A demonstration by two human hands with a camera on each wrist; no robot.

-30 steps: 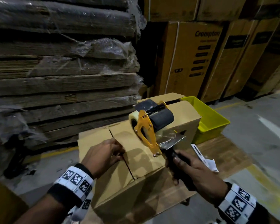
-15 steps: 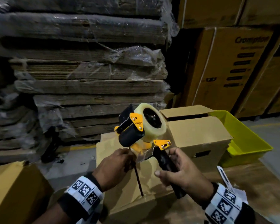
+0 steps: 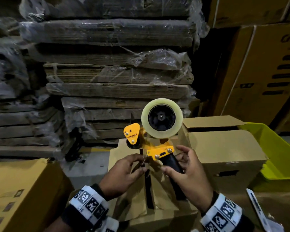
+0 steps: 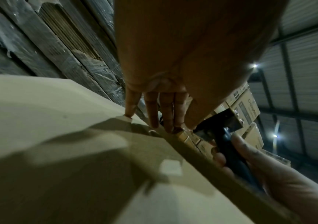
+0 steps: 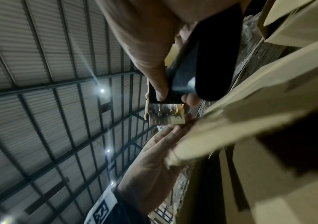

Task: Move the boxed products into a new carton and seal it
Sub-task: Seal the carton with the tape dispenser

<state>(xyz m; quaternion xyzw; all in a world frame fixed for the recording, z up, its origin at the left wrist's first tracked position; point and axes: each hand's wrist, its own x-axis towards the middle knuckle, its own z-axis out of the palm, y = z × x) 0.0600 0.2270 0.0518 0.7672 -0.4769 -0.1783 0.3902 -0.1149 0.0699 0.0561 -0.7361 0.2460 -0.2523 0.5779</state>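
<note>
**Now the tape gun is up off the carton, tape end being found**

Now the change is plain against a second ago: then the yellow tape dispenser lay nose-down on the carton's closed flaps with the left hand flat beside the seam; half a second ago it was already lifted and turned. At this moment it stands upright in the air above the carton, its clear tape roll uppermost and facing the camera.

The right hand has its grip clamped on the dispenser's black handle, thumb and fingers wrapped round it, as the right wrist view also shows. The left hand has left the flaps and come up to the blade end; its fingertips are pinched together just under the yellow frame, seemingly on the loose tape end, though the tape itself is too clear and small to be sure of. In the right wrist view the metal blade plate sits just beside those fingers.

The carton rests on the surface directly below both hands, its flaps folded shut with a dark seam running down the middle and no tape visible across it. A second carton stands open just behind, next to a yellow-green bin.

My reading: packing looks finished and sealing has not begun. Freeing the tape end comes first, then laying it along the seam.
</note>
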